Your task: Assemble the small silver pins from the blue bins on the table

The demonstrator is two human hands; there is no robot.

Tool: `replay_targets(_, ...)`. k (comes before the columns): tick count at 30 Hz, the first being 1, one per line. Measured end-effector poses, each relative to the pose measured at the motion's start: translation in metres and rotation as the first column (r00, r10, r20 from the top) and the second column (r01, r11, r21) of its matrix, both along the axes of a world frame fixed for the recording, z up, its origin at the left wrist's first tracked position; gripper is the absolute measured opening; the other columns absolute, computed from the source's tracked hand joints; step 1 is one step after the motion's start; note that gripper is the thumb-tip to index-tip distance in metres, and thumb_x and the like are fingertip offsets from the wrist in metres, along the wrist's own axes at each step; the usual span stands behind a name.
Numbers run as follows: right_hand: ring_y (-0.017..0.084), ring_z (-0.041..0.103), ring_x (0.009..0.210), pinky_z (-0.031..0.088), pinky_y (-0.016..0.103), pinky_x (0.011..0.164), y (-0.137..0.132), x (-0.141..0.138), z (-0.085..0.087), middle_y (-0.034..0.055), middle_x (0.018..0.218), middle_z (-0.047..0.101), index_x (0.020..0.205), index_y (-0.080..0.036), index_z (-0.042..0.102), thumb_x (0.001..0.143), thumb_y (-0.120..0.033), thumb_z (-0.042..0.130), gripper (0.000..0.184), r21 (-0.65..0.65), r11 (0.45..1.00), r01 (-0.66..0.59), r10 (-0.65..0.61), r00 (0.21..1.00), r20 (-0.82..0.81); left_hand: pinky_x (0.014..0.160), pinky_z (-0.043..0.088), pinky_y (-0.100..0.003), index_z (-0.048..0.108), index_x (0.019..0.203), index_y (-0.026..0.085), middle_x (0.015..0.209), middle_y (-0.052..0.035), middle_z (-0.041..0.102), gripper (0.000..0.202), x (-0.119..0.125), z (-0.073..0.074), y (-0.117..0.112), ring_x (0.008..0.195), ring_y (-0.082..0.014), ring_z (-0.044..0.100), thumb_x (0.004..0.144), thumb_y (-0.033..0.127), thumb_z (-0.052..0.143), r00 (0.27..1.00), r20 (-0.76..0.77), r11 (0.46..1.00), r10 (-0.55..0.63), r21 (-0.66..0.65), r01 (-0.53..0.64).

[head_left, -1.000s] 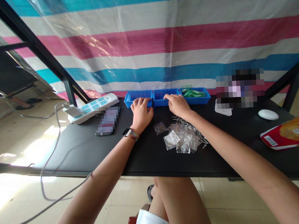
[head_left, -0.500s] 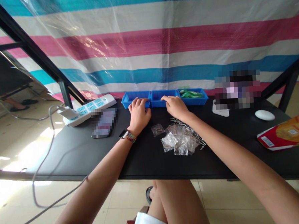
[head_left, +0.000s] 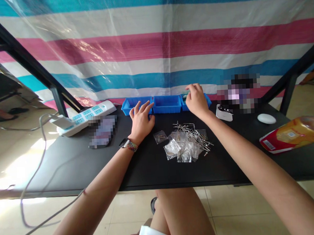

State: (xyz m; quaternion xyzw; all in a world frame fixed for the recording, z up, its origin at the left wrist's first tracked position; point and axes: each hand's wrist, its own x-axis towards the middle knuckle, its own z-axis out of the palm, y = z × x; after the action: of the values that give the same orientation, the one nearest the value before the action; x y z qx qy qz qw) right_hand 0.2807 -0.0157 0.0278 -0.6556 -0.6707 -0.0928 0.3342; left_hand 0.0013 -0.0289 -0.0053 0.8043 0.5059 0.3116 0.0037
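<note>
Three blue bins stand in a row at the back of the black table [head_left: 69, 160]: a left bin [head_left: 130, 105], a middle bin [head_left: 166, 103] and a right bin [head_left: 206, 101]. My left hand [head_left: 140, 120] rests on the table in front of the left bin, fingers spread and holding nothing. My right hand [head_left: 196, 99] reaches over the right bin with fingers curled down into it; what they hold is hidden. In front of the bins lies a pile of small clear bags [head_left: 181, 147] and loose metal pins [head_left: 193, 135].
A white power strip [head_left: 87, 116] with a plug and grey cable lies at the left. A blurred flat object [head_left: 102, 131] lies beside it. At the right are a white device [head_left: 223, 113], a white oval object [head_left: 266, 118] and a red-and-yellow packet [head_left: 292, 135]. A striped tarp hangs behind.
My right hand has moved from the middle bin's front edge to the right bin. My left hand has lifted its fingers off the left bin and spread them.
</note>
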Motion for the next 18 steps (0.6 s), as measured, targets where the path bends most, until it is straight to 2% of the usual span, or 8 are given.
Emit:
replay_targets(3,0.039,0.06,0.13,0.049,0.053,0.112,0.024,0.034,0.003,0.0263,0.134,0.065,0.13,-0.007,0.069,0.093,-0.002,0.047,0.043,-0.176,0.969,0.176,-0.174,0.984,0.027,0.13,0.024,-0.06,0.063,0.154,0.031,0.166,-0.0027,0.057,0.06,0.001,0.0,0.001,0.163,-0.037,0.033,0.095,0.024,0.054,0.999,-0.025,0.999,-0.039,-0.007,0.039)
replay_targets(6,0.038,0.064,0.129,0.05,0.047,0.111,0.046,0.057,0.011,0.0273,0.138,0.066,0.135,-0.005,0.07,0.094,-0.005,0.054,0.044,-0.32,0.917,0.239,-0.221,0.971,0.093,0.129,0.025,-0.06,0.065,0.152,0.032,0.165,-0.0026,0.057,0.057,0.001,-0.002,0.002,0.163,-0.0374,0.034,0.096,0.024,0.054,0.998,-0.034,0.999,-0.044,-0.007,0.043)
replay_targets(9,0.035,0.068,0.125,0.052,0.039,0.106,0.064,0.071,0.023,0.0212,0.132,0.074,0.129,-0.012,0.078,0.09,-0.006,0.063,0.043,-0.496,0.843,0.207,-0.15,0.977,0.153,0.129,0.025,-0.06,0.066,0.151,0.031,0.164,-0.0027,0.058,0.056,0.0,-0.003,0.003,0.162,-0.0371,0.036,0.097,0.024,0.053,0.998,-0.036,0.999,-0.051,-0.009,0.05)
replay_targets(11,0.034,0.071,0.121,0.053,0.035,0.102,0.075,0.079,0.03,0.018,0.129,0.078,0.126,-0.015,0.081,0.085,-0.007,0.069,0.043,-0.586,0.794,0.163,-0.049,0.978,0.205,0.129,0.025,-0.059,0.066,0.151,0.031,0.164,-0.003,0.058,0.056,0.0,-0.003,0.003,0.161,-0.0367,0.037,0.097,0.023,0.052,0.998,-0.035,0.999,-0.052,-0.005,0.052)
replay_targets(15,0.031,0.075,0.109,0.054,0.033,0.091,0.09,0.097,0.036,0.0122,0.123,0.082,0.124,-0.018,0.084,0.079,-0.011,0.073,0.048,-0.753,0.65,0.1,0.155,0.953,0.26,0.128,0.025,-0.06,0.066,0.151,0.031,0.164,-0.0039,0.058,0.056,-0.001,-0.005,0.005,0.16,-0.0368,0.038,0.097,0.022,0.053,0.998,-0.034,0.998,-0.058,0.007,0.058)
replay_targets(16,0.031,0.076,0.106,0.054,0.033,0.089,0.092,0.101,0.035,0.0115,0.122,0.083,0.123,-0.019,0.084,0.077,-0.011,0.072,0.048,-0.765,0.637,0.092,0.183,0.946,0.266,0.128,0.026,-0.06,0.066,0.151,0.031,0.164,-0.0041,0.058,0.056,-0.001,-0.005,0.005,0.16,-0.0369,0.038,0.097,0.022,0.053,0.998,-0.034,0.998,-0.06,0.009,0.06)
replay_targets(18,0.031,0.076,0.102,0.055,0.033,0.085,0.095,0.108,0.033,0.0108,0.119,0.084,0.12,-0.019,0.085,0.075,-0.011,0.071,0.048,-0.74,0.67,0.061,0.219,0.936,0.275,0.128,0.026,-0.06,0.065,0.151,0.032,0.164,-0.0042,0.058,0.056,-0.001,-0.006,0.005,0.16,-0.037,0.039,0.097,0.021,0.053,0.998,-0.033,0.998,-0.062,0.011,0.063)
